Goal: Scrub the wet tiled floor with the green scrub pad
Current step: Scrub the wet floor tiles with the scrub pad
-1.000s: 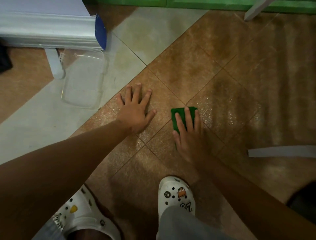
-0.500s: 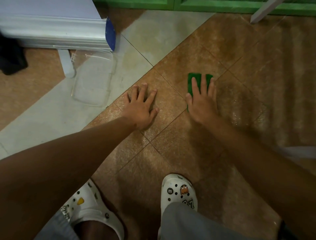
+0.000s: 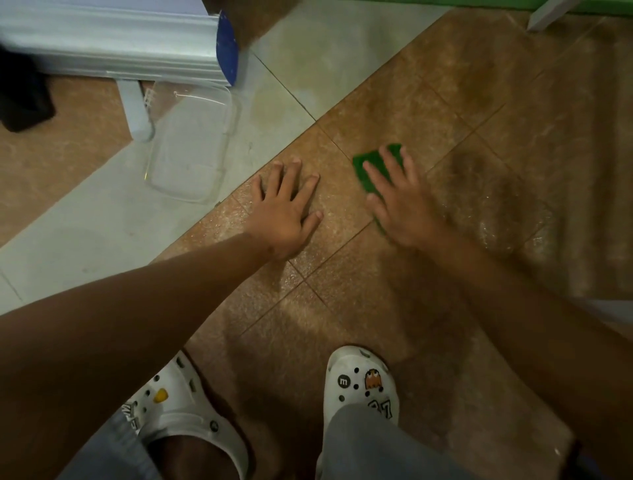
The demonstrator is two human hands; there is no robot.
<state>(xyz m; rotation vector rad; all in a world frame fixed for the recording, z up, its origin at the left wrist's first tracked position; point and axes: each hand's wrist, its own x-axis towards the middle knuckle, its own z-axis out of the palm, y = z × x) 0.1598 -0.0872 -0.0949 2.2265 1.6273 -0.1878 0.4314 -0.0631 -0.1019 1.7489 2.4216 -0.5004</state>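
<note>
The green scrub pad (image 3: 368,168) lies flat on a wet brown floor tile (image 3: 404,113), mostly covered by my right hand (image 3: 402,202), which presses down on it with fingers spread. Only the pad's far left corner and a sliver near my thumb show. My left hand (image 3: 286,209) rests flat on the neighbouring brown tile, fingers apart, holding nothing, a short gap to the left of the pad. The tiles around both hands glisten with water.
A clear plastic tray (image 3: 191,147) lies on the pale tile at left, beside the leg of a white piece of furniture (image 3: 113,44). My two white clogs (image 3: 359,380) stand at the bottom. A green baseboard (image 3: 513,3) runs along the far wall.
My right hand slid the pad away from me to the far tile, then back toward me and slightly left. My left hand stayed planted on its tile.
</note>
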